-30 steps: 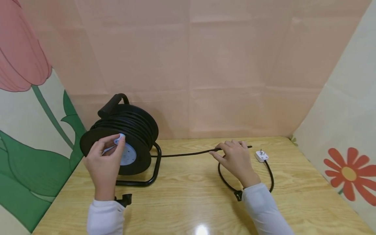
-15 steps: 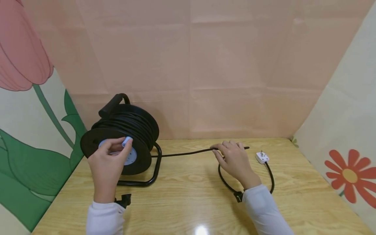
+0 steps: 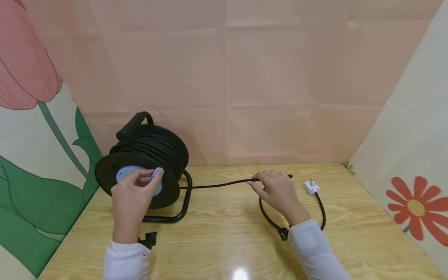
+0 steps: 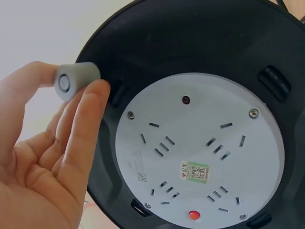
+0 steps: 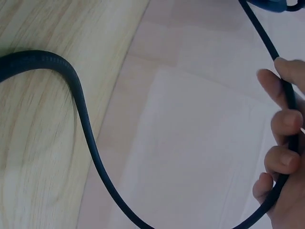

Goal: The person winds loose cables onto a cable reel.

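Observation:
A black cable reel (image 3: 105, 175) stands on the left on its bent-tube frame, wound with black cable. Its round pale-blue socket panel (image 4: 224, 176) shows slots, screws and a red button in the left wrist view. My left hand (image 3: 131, 198) pinches the small reel knob (image 4: 88, 76) between thumb and fingers, in front of the black flange. From the reel a length of cable (image 3: 217, 185) runs right to my right hand (image 3: 280, 194). Its fingers curl round the cable, plain in the right wrist view, and the cable loops on below the palm.
A white plug (image 3: 311, 186) lies at the back right with pins up, on the cable's end. The wooden table (image 3: 224, 241) meets a pink backdrop (image 3: 280, 97) behind and printed panels on both sides.
My left hand has moved right and slightly down with the knob, circling over the reel's face. The right hand has shifted slightly left, gripping the cable throughout.

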`<state>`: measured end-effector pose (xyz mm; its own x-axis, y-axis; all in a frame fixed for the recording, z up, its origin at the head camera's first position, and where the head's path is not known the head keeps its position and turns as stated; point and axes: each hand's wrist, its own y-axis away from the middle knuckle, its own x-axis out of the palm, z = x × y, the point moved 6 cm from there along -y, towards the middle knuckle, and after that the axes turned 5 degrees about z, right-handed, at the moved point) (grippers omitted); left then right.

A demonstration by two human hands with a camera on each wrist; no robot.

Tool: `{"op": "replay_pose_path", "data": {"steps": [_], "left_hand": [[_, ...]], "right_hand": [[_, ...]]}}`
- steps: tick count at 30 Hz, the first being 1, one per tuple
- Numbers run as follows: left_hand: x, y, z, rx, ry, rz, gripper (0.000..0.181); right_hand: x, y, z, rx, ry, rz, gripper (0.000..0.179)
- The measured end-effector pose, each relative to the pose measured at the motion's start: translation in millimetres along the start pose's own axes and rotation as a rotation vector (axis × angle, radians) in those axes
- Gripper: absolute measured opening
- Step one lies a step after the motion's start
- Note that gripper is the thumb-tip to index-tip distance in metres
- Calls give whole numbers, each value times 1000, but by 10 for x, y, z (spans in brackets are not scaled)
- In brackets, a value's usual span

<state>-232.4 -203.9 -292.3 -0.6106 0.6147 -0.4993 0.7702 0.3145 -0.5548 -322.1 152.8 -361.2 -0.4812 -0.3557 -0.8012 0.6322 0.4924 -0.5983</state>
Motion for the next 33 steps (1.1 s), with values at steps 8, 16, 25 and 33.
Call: {"op": "replay_pose_path", "data": {"steps": [8,16,25,33], "left_hand": [[135,19,93,-134,3,247,46],[256,27,136,-185,13,414,51],[353,53,170,-190,64,543,53],[451,79,227,-179,46,659,47]], "right_hand": [[2,0,30,-30,-22,18,29],[16,-19,145,-118,-40,-3,19],[35,-20,228,-148,-37,16,20],[80,-20,291,-166,-69,12,17]]}}
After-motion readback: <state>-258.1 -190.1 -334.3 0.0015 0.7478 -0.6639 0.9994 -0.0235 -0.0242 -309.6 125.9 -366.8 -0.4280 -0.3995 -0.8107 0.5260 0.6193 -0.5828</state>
